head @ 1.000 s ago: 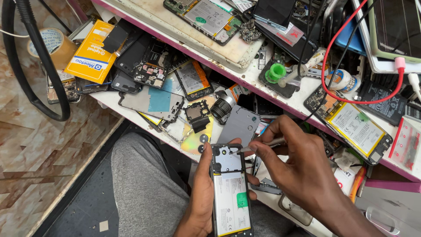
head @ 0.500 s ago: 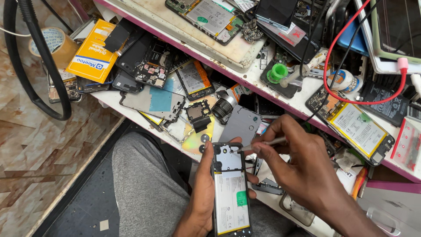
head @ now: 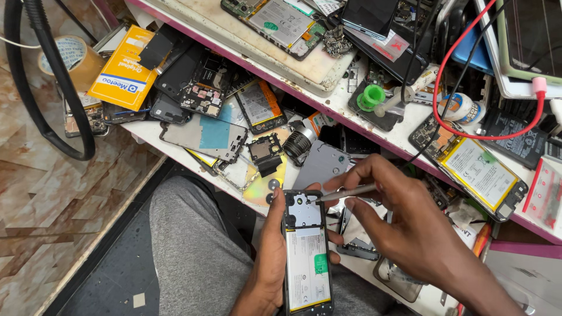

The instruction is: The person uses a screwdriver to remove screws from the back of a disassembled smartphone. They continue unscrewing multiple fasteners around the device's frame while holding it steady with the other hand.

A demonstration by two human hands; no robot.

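The left hand (head: 270,257) grips the opened phone (head: 307,251) lengthwise, near to far, while the right hand (head: 410,228) pinches a thin tool (head: 345,192) whose tip touches the phone's far end.

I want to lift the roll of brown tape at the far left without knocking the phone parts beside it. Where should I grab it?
Probably from above, hand pinching the tape roll's wall with fingers in its open core. The roll lies flat with the core facing up, and the black hose curves close along its left, so a sideways reach looks cramped.
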